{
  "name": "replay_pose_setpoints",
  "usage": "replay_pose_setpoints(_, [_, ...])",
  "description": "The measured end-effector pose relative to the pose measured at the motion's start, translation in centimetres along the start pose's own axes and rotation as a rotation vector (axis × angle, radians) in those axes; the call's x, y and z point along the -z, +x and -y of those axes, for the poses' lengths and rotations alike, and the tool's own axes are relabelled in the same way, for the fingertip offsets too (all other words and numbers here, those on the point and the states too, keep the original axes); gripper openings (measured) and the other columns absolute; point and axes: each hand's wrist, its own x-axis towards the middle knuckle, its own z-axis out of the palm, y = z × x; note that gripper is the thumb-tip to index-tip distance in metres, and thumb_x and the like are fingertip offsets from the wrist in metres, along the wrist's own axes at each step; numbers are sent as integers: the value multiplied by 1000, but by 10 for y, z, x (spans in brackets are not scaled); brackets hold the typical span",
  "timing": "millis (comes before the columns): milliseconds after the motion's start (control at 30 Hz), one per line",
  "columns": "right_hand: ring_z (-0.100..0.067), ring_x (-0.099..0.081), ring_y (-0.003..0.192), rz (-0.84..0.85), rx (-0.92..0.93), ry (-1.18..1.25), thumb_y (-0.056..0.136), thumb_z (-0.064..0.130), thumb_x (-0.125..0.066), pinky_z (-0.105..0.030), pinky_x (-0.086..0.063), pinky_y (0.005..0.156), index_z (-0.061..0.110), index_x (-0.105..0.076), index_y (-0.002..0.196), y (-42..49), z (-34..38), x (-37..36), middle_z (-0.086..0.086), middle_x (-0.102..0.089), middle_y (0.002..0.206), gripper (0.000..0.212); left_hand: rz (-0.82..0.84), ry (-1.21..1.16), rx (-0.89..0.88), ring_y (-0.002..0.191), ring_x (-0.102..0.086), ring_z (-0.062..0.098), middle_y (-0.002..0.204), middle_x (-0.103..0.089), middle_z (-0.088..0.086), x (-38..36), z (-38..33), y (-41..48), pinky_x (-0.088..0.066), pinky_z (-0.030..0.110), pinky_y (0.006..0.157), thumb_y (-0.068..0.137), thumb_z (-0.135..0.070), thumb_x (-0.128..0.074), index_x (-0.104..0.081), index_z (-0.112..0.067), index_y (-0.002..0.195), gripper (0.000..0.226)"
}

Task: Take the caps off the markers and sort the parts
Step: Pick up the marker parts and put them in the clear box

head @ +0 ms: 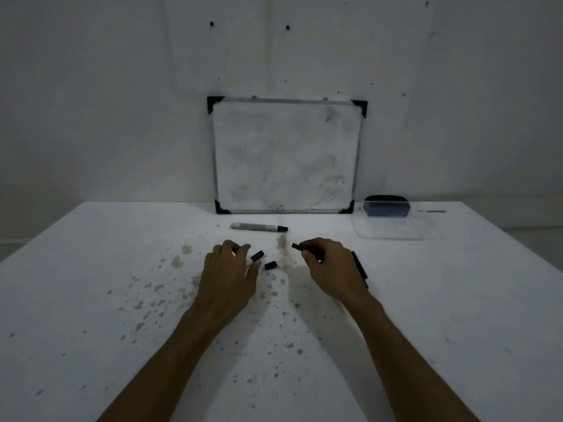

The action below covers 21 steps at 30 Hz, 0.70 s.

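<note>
A white marker (pixel 257 227) with a black tip end lies sideways on the table ahead of my hands. Two black caps lie between my hands: one cap (pixel 257 255) touches the fingertips of my left hand (pixel 230 274), the other cap (pixel 270 265) sits just right of it. My left hand rests palm down with fingers spread, holding nothing. My right hand (pixel 330 264) is closed around a black marker (pixel 300 247) whose end sticks out toward the left. Another black marker (pixel 361 269) lies on the table partly hidden behind my right hand.
A small whiteboard (pixel 286 156) leans against the wall at the back. To its right a clear plastic tray (pixel 390 229) holds a dark eraser (pixel 386 205). A thin pale object (pixel 432 211) lies past the tray. The white table (pixel 122 300) is spotted with brown stains.
</note>
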Motion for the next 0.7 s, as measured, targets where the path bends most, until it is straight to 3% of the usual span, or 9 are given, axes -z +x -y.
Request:
replay_pose_setpoints(200, [-7,-63,90,-141,-70,-73,97,23,-67,-9,-43,77,15,-72,119,-3,-33,64,-2,-74,113,24,109,-247,-180,121,-56,25,130,-61,8,-8,-88,49,-45,38,101,100,-40,-56,-63,-14,132,42])
replay_pose_setpoints(300, [-13,-63,93,-210,-102,-89,95,22,-69,-20,-45,82,17,-72,114,6,-57,96,-6,-67,112,20,227,-334,-156,130,-51,25,140,-56,9,-39,-118,82,-39,32,104,102,-34,-56,-56,-13,141,44])
replay_pose_setpoints(433, [-15,-61,88,-250,-115,-173,95,25,-68,-24,-45,79,17,-72,112,33,-85,133,-3,-63,102,19,348,-371,-76,142,-44,28,154,-47,11,-82,-133,105,-32,34,116,106,-33,-50,-46,-11,151,50])
replay_pose_setpoints(567, [-21,-65,89,-232,-93,-282,93,27,-69,-29,-48,78,15,-73,106,82,-110,157,-4,-72,101,18,311,-337,-79,143,-45,30,155,-48,11,-110,-130,103,-30,37,119,106,-29,-49,-52,-9,147,46])
replay_pose_setpoints(700, [-30,-69,95,-74,-107,-434,90,25,-70,-38,-56,81,16,-77,104,133,-128,161,-9,-75,102,18,284,-319,-102,142,-46,27,155,-50,8,-121,-125,104,-31,37,118,105,-31,-52,-56,-11,144,45])
